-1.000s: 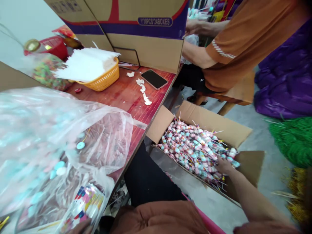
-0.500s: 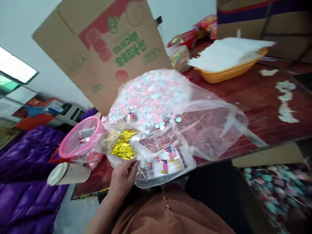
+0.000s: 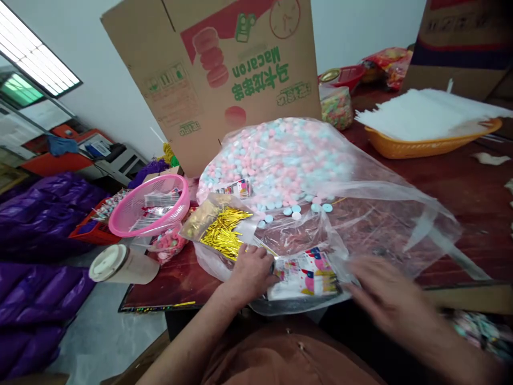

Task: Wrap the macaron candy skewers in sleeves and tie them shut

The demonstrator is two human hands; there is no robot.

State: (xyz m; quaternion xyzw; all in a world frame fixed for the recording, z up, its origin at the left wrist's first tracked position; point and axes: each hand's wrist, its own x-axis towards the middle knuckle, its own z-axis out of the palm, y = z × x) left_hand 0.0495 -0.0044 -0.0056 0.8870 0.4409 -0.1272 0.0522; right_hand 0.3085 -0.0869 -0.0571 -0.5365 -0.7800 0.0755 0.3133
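Observation:
My left hand point(image 3: 253, 268) lies at the left end of a stack of printed plastic wrappers point(image 3: 310, 274), its fingers curled and closed; what is in them is hidden. Blurred by motion, my right hand point(image 3: 387, 291) is just right of the wrappers, and its grip does not show clearly. Left of and behind my left hand, a bundle of gold twist ties point(image 3: 225, 232) rests in an opened plastic bag. Behind the wrappers, a big clear bag point(image 3: 401, 224) spreads over the table, full of pink and blue candies point(image 3: 280, 155). Several loose candies point(image 3: 295, 209) have spilled at its mouth.
At left are a pink basket point(image 3: 116, 222) with packets, a lidded cup point(image 3: 130, 266) and a bag of pink pieces point(image 3: 168, 243). A large carton point(image 3: 248, 69) stands behind the candies. An orange basket point(image 3: 433, 147) with white sheets is at right on the red table point(image 3: 180, 286).
My right hand has come into view from the right, beside the wrappers. My left hand stays by the wrappers' left end. The camera has turned, shifting the scene to the right.

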